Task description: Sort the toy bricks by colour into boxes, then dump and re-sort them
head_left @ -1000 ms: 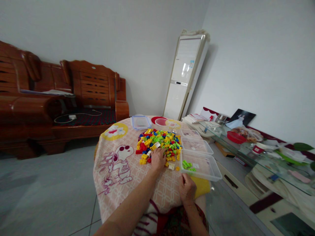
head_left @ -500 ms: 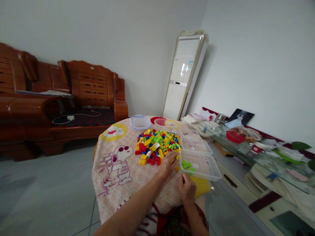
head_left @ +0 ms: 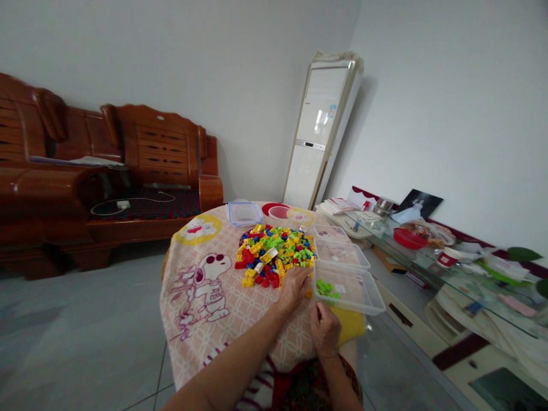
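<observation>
A heap of toy building bricks (head_left: 274,251) in yellow, red, blue, green and white lies on the cloth-covered table. My left hand (head_left: 294,287) is at the front right edge of the heap, its fingers bent and close together. What its fingertips hold, if anything, is hidden. My right hand (head_left: 325,328) is curled closed just in front of a clear plastic box (head_left: 363,294), and its contents do not show. Several light green bricks (head_left: 327,289) lie inside that box, at its left end. An orange-yellow piece (head_left: 308,293) sits between my left hand and the box.
Behind the near box stand more clear plastic boxes (head_left: 346,253). A blue-rimmed clear container (head_left: 244,214) and a pink-white round dish (head_left: 279,213) are at the table's far side. To the right runs a glass-topped cabinet (head_left: 428,271) with many items; a wooden sofa (head_left: 158,154) stands left.
My left hand has drawn back slightly toward me from the heap, with its fingers more bent. The right hand stays closed in nearly the same place.
</observation>
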Motion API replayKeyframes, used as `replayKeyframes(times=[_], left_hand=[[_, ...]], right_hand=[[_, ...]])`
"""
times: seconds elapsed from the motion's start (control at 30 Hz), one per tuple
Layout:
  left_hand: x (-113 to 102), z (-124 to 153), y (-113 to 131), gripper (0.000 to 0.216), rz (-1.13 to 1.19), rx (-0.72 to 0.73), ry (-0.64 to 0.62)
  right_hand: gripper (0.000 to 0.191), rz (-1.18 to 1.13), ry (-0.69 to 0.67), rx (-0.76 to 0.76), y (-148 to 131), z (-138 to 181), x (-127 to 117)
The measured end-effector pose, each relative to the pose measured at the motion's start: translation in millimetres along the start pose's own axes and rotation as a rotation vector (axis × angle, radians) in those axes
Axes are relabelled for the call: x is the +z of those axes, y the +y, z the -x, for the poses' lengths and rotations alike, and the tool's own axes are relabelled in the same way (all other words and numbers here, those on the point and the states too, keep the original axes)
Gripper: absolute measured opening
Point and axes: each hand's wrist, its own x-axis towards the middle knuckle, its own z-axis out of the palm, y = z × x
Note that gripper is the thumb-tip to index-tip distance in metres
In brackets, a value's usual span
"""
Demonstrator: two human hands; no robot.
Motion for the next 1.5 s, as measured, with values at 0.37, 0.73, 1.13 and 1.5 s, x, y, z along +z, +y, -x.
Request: replayKeyframes(times=[0.37,0.73,1.13,1.5], left_hand=[[-22,-4,-29,0.007,-0.341,-0.324,0.022],[-18,-2,-21,0.012,-0.168,-0.191,0.147],[9,5,5,0.027,0.004,0.084,-0.051],[-18,-18,-28,0.023,-0.38,-0.312,-0.077]], right_hand=[[0.04,0.009,0.007,0.001,-1,0,0],[0.041,0.002,0.014,0.006,0,0,1],[0.039,-0.008,0.009,-0.001,-1,0,0],[0.042,-0.003,0.001,0.0,0,0,1]])
